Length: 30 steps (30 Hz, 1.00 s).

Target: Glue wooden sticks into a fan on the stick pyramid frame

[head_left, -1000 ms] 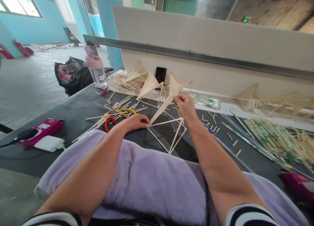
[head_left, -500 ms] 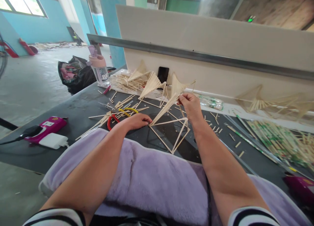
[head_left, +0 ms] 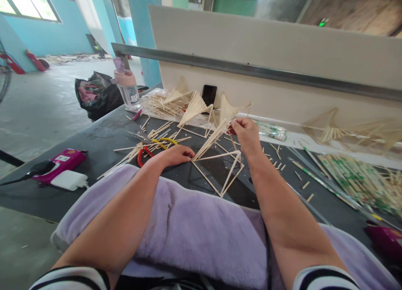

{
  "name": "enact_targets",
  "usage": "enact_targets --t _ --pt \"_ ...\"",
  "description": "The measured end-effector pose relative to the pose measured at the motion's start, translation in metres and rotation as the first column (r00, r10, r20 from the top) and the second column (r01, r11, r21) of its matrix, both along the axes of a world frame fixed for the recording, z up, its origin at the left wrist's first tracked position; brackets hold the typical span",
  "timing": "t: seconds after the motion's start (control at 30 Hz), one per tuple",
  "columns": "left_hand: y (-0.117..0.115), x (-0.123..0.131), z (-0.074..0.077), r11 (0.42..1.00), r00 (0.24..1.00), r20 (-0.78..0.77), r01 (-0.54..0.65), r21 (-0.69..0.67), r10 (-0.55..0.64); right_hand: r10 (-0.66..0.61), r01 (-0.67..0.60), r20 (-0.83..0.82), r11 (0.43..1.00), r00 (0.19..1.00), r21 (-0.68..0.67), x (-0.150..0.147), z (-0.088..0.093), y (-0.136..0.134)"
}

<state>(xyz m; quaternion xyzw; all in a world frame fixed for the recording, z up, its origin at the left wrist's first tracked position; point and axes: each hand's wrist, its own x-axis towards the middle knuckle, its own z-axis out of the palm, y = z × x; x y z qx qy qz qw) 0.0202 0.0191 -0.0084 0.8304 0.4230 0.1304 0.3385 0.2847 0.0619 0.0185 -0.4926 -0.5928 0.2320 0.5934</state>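
Note:
A frame of thin bamboo sticks point(head_left: 224, 172) stands on the dark table point(head_left: 103, 139), a square base with a fan of sticks rising from its left corner. My left hand point(head_left: 174, 155) lies on the table with its fingers pinched on that left corner. My right hand point(head_left: 246, 135) is raised over the far corner, thumb and fingers pinched on the top of the stick fan point(head_left: 216, 135). Both forearms rest on a lilac fleece cloth point(head_left: 194, 231) at the table's front edge.
Loose sticks, red-handled pliers point(head_left: 143, 154) and yellow-handled cutters point(head_left: 163, 142) lie left of the frame. Finished stick fans point(head_left: 193, 107) lean at the white back wall. A bottle point(head_left: 127, 89) stands far left. A pink device with a white charger point(head_left: 61, 166) lies near left; stick bundles point(head_left: 354, 177) lie right.
The view has shifted slightly. My right hand has risen a little along the stick fan. My left hand has stayed on the frame's corner.

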Motion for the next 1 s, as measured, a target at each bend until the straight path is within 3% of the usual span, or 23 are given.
enact_targets --t 0.17,0.57,0.63,0.7,0.77,0.83,1.0 --pt "0.001 0.000 -0.002 1.000 1.000 0.009 0.003 -0.014 -0.002 -0.038 0.038 -0.011 0.998 0.999 0.040 0.001 0.005 -0.003" --pt "0.001 0.001 -0.003 1.000 1.000 0.026 -0.005 -0.018 0.005 0.022 -0.021 -0.025 0.999 0.999 0.049 -0.006 0.011 -0.009" --pt "0.000 0.003 -0.002 0.998 0.997 0.057 -0.052 0.031 0.050 0.019 -0.019 0.002 0.995 1.000 0.098 -0.007 0.015 -0.012" --pt "-0.003 0.008 0.003 0.971 0.979 0.144 -0.166 0.174 0.141 0.039 -0.037 -0.004 0.981 0.999 0.189 -0.010 0.024 -0.020" --pt "-0.009 0.015 0.010 0.892 0.938 0.284 -0.294 0.344 0.200 0.106 -0.104 0.010 0.953 0.994 0.286 -0.014 0.037 -0.034" --pt "-0.017 0.022 0.018 0.820 0.896 0.410 -0.359 0.446 0.169 0.180 -0.209 0.115 0.918 0.977 0.336 -0.022 0.051 -0.052" --pt "-0.037 0.036 0.027 0.847 0.867 0.497 -0.250 0.468 -0.019 0.316 -0.493 0.495 0.824 0.809 0.279 -0.042 0.071 -0.088"
